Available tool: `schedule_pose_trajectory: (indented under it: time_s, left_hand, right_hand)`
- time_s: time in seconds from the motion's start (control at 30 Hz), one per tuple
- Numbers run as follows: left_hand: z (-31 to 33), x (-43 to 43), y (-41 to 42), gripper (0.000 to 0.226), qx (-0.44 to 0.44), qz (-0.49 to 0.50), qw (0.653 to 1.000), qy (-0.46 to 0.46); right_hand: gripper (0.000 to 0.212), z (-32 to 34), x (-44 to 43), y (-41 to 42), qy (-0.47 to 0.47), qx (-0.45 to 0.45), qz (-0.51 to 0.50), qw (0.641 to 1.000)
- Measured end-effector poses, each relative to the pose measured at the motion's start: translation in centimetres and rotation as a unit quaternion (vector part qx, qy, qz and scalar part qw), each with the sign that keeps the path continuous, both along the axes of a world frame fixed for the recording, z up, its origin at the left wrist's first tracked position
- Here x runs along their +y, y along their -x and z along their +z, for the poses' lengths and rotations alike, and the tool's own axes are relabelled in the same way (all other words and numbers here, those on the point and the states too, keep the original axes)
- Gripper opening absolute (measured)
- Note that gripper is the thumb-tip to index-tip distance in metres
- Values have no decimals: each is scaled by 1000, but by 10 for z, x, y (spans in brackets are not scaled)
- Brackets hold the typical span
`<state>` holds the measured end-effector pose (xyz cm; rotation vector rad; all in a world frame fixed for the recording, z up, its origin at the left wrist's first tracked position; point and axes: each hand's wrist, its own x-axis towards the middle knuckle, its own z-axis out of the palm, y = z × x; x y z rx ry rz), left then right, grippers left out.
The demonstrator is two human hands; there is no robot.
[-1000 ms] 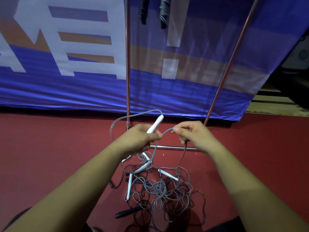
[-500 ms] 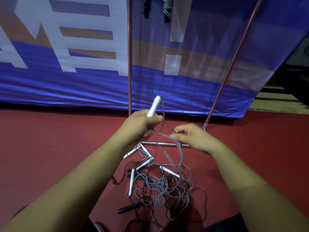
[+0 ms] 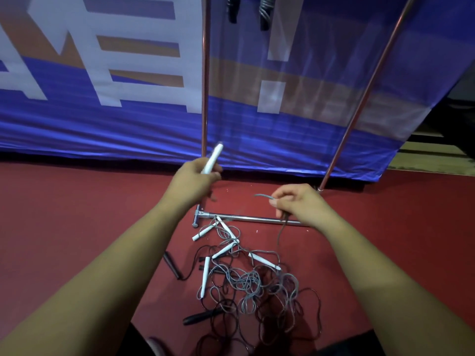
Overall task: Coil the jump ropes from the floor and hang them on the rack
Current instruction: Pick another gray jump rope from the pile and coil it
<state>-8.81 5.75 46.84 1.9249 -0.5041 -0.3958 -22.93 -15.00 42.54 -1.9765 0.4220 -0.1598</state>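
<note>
My left hand [image 3: 194, 182] grips a white jump-rope handle [image 3: 213, 158] that points up and away from me. My right hand [image 3: 295, 204] pinches the grey cord [image 3: 281, 227] of that rope, which hangs down from my fingers toward the floor. Below both hands lies a tangled pile of grey and black jump ropes [image 3: 252, 286] with several white handles [image 3: 205, 276] and black handles [image 3: 199, 318] on the red floor. The rack's copper uprights [image 3: 205, 73] rise behind my hands. Two coiled ropes [image 3: 264, 11] hang at the top edge.
The rack's silver base bar [image 3: 246, 218] lies on the red floor [image 3: 77, 227] just beyond the pile. A blue banner [image 3: 128, 124] with white lettering hangs behind the rack. A second slanted upright [image 3: 359, 98] stands to the right.
My hands have moved apart: the left one with the handle stays high, the right one has drawn the cord to the right and down. The loop between them is gone.
</note>
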Motion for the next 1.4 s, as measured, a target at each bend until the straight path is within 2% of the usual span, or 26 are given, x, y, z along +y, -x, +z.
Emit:
schedule_pose_trajectory:
  time_s: [0.07,0.13,0.2,0.3,0.43,0.5,0.6,0.67,0.77,0.87,0.93,1.03,1.1,1.17,1.2,1.27,1.33,1.4]
  left_hand:
    - [5,-6,17,9,54,-94,994,13]
    - [1,-8,27,5,57,-193,979,-16]
    - [-4,-10,29,12,57,-239,968,-43]
    - [-4,-14,27,19,99,-192,976,-2]
    - [-7,-17,27,21,146,-107,981,67]
    - [-7,-16,22,23,173,-48,978,111]
    - [-5,-12,7,20,184,26,969,164]
    - [-9,-9,0,16,182,61,968,162]
    - [-19,-6,-4,15,195,104,966,133]
    - [-28,-3,-6,17,111,120,986,45]
    - [-26,-7,3,16,95,69,993,22]
    - [-15,-15,30,6,163,-105,981,32]
    - [-7,-16,46,16,147,-218,963,-56]
    - [-7,-17,49,20,120,-237,959,-103]
    - [-7,-18,48,21,125,-215,965,-84]
    - [-10,-21,39,19,167,-147,975,20]
    - [-8,-23,26,19,206,-84,968,118]
    - [-6,-19,12,23,221,-28,959,173]
  right_hand:
    - [5,16,18,-2,-27,-32,42,998]
    - [5,22,27,-3,-49,-60,60,995]
    - [5,21,24,-4,-48,-72,49,995]
    - [10,10,18,-3,-28,-51,66,996]
    - [10,-18,7,3,-32,53,126,990]
    - [13,-28,0,6,-16,99,130,986]
    - [11,-31,-10,11,-24,116,121,986]
    - [5,-32,-15,14,-44,104,107,988]
    - [8,-32,-16,15,-54,65,51,995]
    - [9,-26,-14,16,-57,28,-16,998]
    - [8,-18,-8,15,-67,22,-18,997]
    - [9,-4,12,10,-58,-2,24,998]
    - [12,7,24,6,-42,-38,36,998]
    - [15,14,31,4,-29,-58,31,997]
    - [14,15,32,4,-31,-59,29,997]
    - [9,13,29,6,-67,-39,36,996]
    - [10,6,21,11,-109,2,73,991]
    - [14,-6,10,16,-102,77,117,985]
